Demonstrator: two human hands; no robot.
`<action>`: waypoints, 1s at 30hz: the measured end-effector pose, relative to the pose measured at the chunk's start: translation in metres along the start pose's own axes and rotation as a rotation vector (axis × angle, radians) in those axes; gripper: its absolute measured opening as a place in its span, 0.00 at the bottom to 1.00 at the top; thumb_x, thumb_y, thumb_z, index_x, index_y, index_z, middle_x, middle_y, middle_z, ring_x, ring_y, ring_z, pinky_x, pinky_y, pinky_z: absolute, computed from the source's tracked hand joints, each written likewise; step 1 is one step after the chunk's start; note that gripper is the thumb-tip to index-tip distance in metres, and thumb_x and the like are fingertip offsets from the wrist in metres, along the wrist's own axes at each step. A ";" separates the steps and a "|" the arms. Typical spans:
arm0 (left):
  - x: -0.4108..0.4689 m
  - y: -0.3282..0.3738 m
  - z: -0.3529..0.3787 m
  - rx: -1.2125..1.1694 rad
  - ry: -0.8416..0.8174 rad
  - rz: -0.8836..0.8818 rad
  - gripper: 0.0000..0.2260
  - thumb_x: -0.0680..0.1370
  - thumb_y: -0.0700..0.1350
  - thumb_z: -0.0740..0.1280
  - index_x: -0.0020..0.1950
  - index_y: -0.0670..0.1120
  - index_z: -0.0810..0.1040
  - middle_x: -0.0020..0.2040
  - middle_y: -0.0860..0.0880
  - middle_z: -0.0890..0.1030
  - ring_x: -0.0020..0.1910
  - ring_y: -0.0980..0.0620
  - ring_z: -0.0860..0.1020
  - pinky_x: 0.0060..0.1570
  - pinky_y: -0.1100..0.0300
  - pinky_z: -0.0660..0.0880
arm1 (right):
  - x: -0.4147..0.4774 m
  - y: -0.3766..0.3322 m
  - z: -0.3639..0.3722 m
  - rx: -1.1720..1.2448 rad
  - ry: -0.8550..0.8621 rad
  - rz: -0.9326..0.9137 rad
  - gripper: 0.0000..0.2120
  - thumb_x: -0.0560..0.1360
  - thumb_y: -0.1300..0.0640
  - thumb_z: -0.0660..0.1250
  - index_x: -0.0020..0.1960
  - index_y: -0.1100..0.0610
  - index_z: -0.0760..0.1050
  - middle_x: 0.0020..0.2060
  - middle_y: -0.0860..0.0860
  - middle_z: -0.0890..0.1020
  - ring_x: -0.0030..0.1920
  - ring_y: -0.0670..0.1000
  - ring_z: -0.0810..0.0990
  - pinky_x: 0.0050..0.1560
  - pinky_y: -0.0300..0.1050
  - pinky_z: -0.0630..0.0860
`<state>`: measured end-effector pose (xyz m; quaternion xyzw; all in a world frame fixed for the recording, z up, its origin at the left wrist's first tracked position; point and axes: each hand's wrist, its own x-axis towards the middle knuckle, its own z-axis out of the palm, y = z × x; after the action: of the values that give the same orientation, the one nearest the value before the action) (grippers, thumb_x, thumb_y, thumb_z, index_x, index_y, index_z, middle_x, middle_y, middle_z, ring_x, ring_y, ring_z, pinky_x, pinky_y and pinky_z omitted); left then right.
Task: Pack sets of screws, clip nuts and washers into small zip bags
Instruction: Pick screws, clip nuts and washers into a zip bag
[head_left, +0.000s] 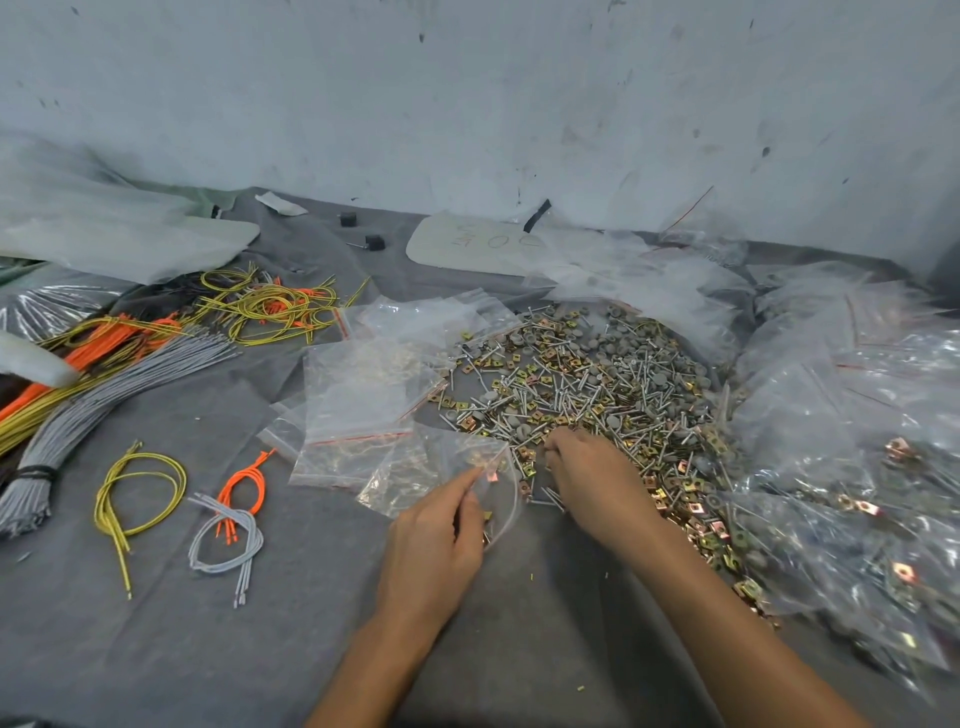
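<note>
Clear zip bag (448, 463) is pinched open by the left hand (436, 543) at the middle of the desk (260, 649); the right hand (592, 480) is curled into the pile (587, 374) (screws, clip nuts, washers) beside it; its grip cannot be told.

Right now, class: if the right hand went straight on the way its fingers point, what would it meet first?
The right hand points into the loose pile of screws, clip nuts and washers; its fingertips seem to touch the near edge.
</note>
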<state>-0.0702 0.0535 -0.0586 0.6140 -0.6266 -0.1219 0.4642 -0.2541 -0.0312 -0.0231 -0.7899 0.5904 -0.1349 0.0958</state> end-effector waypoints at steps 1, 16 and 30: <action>0.000 0.000 0.000 0.002 -0.003 -0.004 0.14 0.79 0.46 0.63 0.63 0.53 0.80 0.50 0.57 0.85 0.46 0.59 0.80 0.44 0.68 0.72 | -0.001 0.000 -0.002 0.021 0.026 0.012 0.07 0.83 0.55 0.57 0.52 0.55 0.72 0.47 0.51 0.79 0.48 0.56 0.76 0.45 0.51 0.72; -0.002 0.001 -0.003 -0.009 -0.045 -0.037 0.15 0.80 0.48 0.60 0.64 0.51 0.80 0.55 0.54 0.85 0.50 0.55 0.82 0.50 0.60 0.76 | -0.059 -0.054 -0.012 0.077 0.094 -0.247 0.11 0.82 0.47 0.60 0.56 0.49 0.79 0.48 0.45 0.81 0.51 0.50 0.79 0.52 0.50 0.75; 0.000 0.001 0.000 -0.036 -0.003 -0.027 0.14 0.79 0.48 0.62 0.64 0.55 0.77 0.54 0.58 0.84 0.47 0.61 0.80 0.46 0.76 0.69 | -0.010 -0.008 -0.009 -0.066 -0.022 0.062 0.10 0.82 0.47 0.60 0.56 0.44 0.79 0.52 0.46 0.78 0.58 0.53 0.74 0.53 0.50 0.74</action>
<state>-0.0712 0.0534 -0.0579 0.6136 -0.6166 -0.1403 0.4728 -0.2528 -0.0191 -0.0128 -0.7755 0.6176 -0.1035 0.0805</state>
